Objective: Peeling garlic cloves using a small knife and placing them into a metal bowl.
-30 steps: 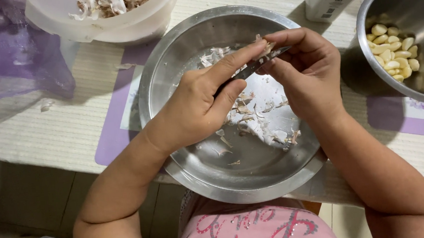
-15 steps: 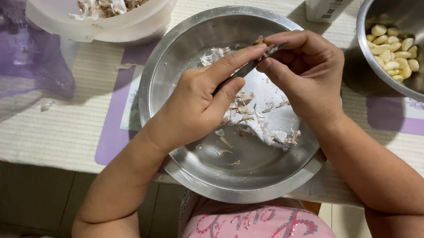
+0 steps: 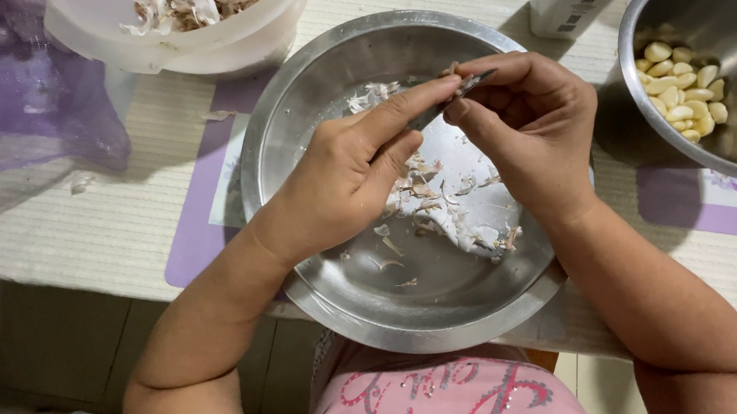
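Carefully now: both hands, left (image 3: 345, 178) and right (image 3: 534, 129), pinch a small garlic clove (image 3: 463, 86) above the steel pan (image 3: 296, 135); judging by this, peel so skins (image 3: 446, 219) drop beneath them.

A small garlic clove (image 3: 455, 81), mostly hidden, sits pinched between the fingertips of both hands above the far side of a wide steel bowl (image 3: 296, 143). A thin dark knife blade (image 3: 451, 100) lies against it, slanting down to the left. Papery garlic skins (image 3: 445, 211) lie scattered in the bowl beneath.
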